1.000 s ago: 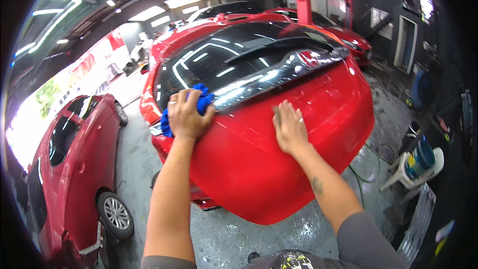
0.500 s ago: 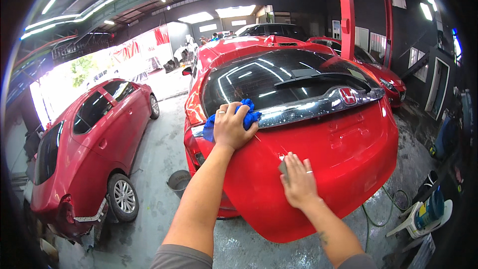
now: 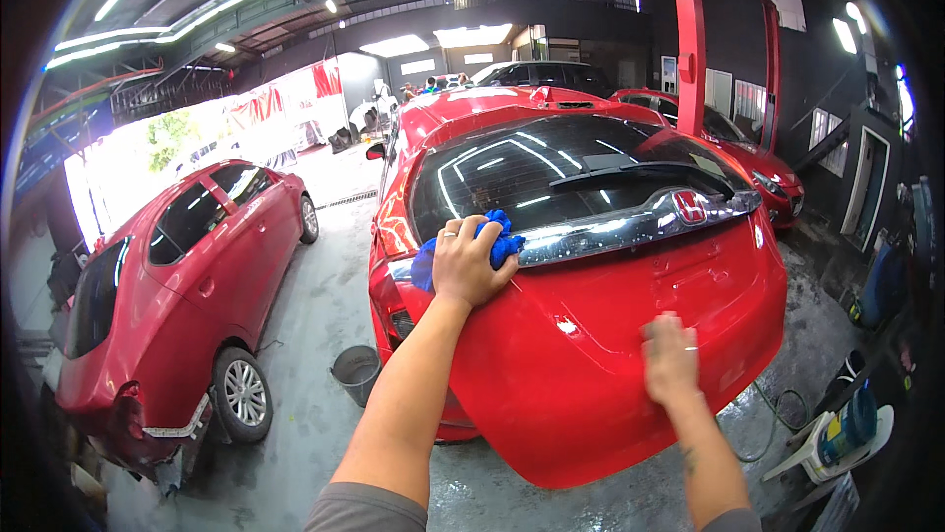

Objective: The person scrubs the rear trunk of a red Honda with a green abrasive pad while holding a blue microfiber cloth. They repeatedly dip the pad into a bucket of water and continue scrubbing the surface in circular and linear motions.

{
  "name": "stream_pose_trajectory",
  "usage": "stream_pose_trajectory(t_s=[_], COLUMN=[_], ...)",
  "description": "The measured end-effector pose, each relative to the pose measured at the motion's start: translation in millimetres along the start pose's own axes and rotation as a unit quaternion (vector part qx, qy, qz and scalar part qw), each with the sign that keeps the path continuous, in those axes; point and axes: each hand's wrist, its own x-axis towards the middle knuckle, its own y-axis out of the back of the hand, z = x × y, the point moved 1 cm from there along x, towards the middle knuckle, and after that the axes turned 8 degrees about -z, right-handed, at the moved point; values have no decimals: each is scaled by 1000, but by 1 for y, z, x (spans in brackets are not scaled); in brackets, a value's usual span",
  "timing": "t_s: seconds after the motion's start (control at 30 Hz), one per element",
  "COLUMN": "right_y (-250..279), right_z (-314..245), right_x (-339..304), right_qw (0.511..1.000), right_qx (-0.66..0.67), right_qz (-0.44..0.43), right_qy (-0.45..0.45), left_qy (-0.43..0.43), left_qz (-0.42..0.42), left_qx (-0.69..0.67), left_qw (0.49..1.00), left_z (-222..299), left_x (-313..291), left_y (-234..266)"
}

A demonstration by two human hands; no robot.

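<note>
In front of me is the back of a red car, with its glossy red tailgate [image 3: 551, 375] and a chrome trim bar [image 3: 610, 229] below the rear window. My left hand [image 3: 467, 261] rests at the left end of the bar, fingers closed over a crumpled blue cloth [image 3: 507, 242]. On the right half of the tailgate, my right hand [image 3: 671, 360] lies palm down, fingers together and blurred by motion. A small grey pad [image 3: 649, 333] just shows at its left edge, mostly hidden underneath. Wet-looking streaks and drops lie on the panel and the bar.
Another red car [image 3: 197, 266] stands to the left, with a dark bucket [image 3: 356, 373] on the floor between. At the right are a white plastic stool [image 3: 817, 453] bearing a blue bucket [image 3: 854, 424], a hose [image 3: 778, 414] and a red lift post [image 3: 686, 40].
My right hand has slid to the right across the tailgate with the grey pad. My left hand stays on the blue cloth at the trim. The view has shifted slightly.
</note>
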Motion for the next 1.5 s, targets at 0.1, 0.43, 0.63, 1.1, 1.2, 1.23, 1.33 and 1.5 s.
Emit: stream_pose_trajectory(t_s=[0.1,0.43,0.63,1.1,1.2,1.23,1.33,1.5], right_y=[16,-25,-27,-27,-11,-5,-3,-26], right_z=[123,-43,-110,-158,-211,-221,-216,-76], right_x=[5,-43,-28,-16,47,64,67,-43], right_qw=[988,991,973,958,952,951,958,985], right_qx=[83,61,121,191,192,194,171,-3], right_qz=[15,69,97,147,177,173,148,92], right_qy=[-132,92,173,157,160,166,174,146], left_qy=[4,4,1,14,3,1,-10,-1], left_qz=[-1,-8,-11,-16,-8,-5,5,-2], left_qx=[-29,-16,-14,-9,-6,-11,-19,-17], left_qw=[1000,1000,1000,1000,1000,1000,1000,1000], left_z=[6,7,-2,-1,3,5,5,0], left_x=[6,4,-1,-8,-1,0,-2,-10], left_y=[-6,-3,-4,-10,-10,-12,-13,-18])
